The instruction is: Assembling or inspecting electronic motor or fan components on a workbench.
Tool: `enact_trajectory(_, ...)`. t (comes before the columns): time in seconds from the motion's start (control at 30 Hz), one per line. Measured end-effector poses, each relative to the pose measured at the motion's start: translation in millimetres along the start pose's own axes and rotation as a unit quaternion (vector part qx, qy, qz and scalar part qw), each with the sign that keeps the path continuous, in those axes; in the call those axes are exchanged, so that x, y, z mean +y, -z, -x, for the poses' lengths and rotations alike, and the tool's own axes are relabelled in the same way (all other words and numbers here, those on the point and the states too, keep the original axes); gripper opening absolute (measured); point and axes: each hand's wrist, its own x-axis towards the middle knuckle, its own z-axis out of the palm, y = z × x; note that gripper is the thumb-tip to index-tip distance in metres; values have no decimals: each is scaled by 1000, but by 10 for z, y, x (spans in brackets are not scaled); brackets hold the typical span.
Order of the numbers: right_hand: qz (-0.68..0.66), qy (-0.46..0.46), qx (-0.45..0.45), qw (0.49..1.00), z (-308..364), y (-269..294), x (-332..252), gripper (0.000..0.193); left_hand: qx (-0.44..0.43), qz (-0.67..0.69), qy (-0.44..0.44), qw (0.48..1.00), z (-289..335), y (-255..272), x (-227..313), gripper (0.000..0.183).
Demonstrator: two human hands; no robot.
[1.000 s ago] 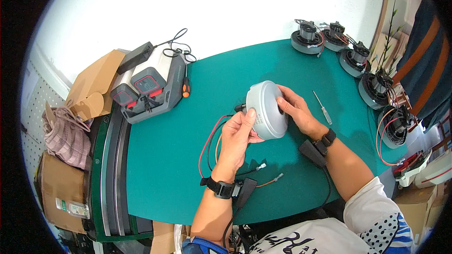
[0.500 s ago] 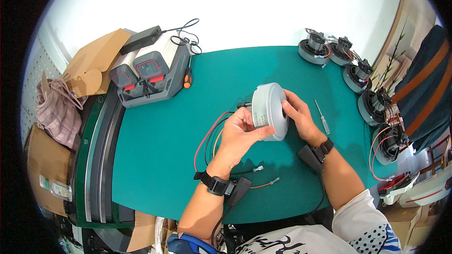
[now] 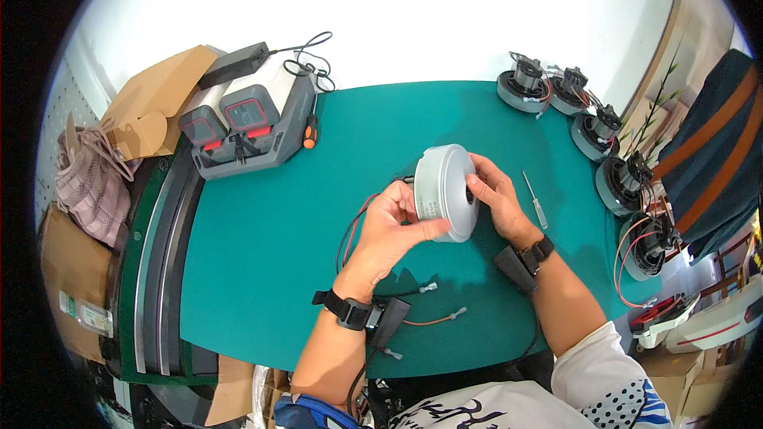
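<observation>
A round silver-grey vacuum motor [image 3: 443, 190] is held tilted above the green tabletop, its flat metal face turned to the right. My left hand [image 3: 395, 222] grips its left side, thumb along the lower rim. At its right side my right hand [image 3: 501, 197] has the thumb on the face beside the dark centre hole, the other fingers behind the rim. Red and black wires [image 3: 350, 230] run from the motor down past my left wrist. Wire ends with metal connectors [image 3: 429, 287] lie on the table beside that wrist. A small screwdriver [image 3: 536, 200] rests right of my right hand.
Several similar motors [image 3: 598, 133] line the table's right edge. At the back left, a grey holder with two battery packs [image 3: 250, 111] stands beside an orange-handled screwdriver [image 3: 311, 132]. Cardboard [image 3: 159, 99] and a pink bag [image 3: 91, 190] are at the left.
The motor is still in both hands and appears slightly further left and lower. The whole view has shifted a little, and another wire end now shows below my left wrist.
</observation>
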Motion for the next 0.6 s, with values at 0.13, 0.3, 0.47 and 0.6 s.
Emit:
enact_trajectory(0.13, 10, 5, 4, 1000, -13, 2, 8, 54, 10, -45, -44, 998, 8, -25, -24, 44)
enact_trajectory(0.3, 2, 16, 2, 1000, -10, 7, 3, 57, 38, -109, -23, 993, 25, -72, 39, 52)
enact_trajectory(0.47, 10, -6, 1, 1000, 7, 1, 4, 60, 48, -177, -51, 982, 71, -151, 77, 58)
enact_trajectory(0.6, 2, -1, -3, 1000, 21, -6, -25, 60, 59, -219, -85, 970, 60, -119, 104, 61)
